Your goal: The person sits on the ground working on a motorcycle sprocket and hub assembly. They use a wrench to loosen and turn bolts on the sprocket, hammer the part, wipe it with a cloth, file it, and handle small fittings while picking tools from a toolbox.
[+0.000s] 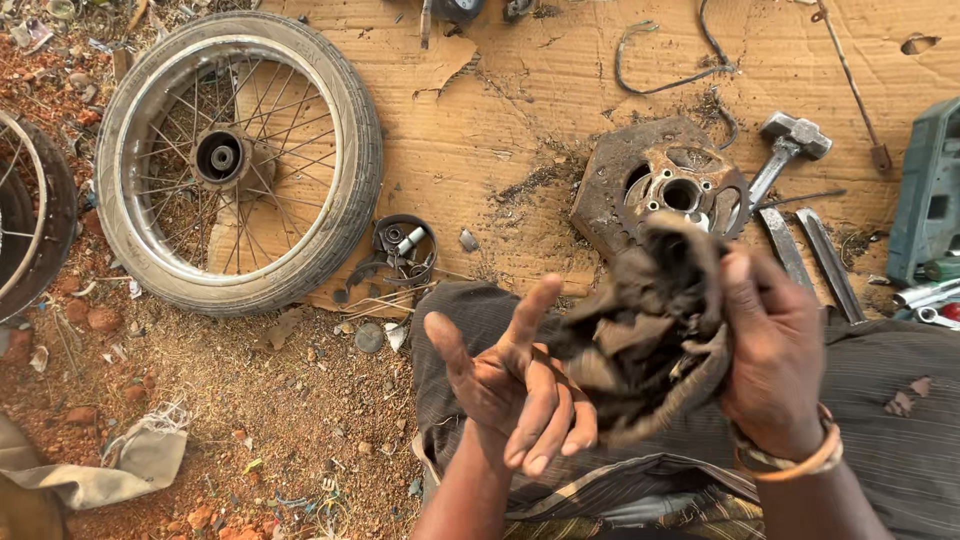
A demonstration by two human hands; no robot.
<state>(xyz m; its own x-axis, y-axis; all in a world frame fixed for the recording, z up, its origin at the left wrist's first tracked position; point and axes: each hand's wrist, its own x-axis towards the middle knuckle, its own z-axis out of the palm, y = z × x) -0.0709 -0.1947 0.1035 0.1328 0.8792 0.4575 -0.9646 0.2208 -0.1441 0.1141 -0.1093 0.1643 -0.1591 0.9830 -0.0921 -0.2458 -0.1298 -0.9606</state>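
Brown, grimy rag (650, 340) sits bunched in the right hand (775, 365), whose grip closes on it above the lap. Left hand (515, 385) touches the rag's edge, its grip wide, fingers spread, holding nothing. Beyond lie a sprocket (660, 180), hammer (785, 150) and spoked wheel (235, 160) on cardboard (520, 80).
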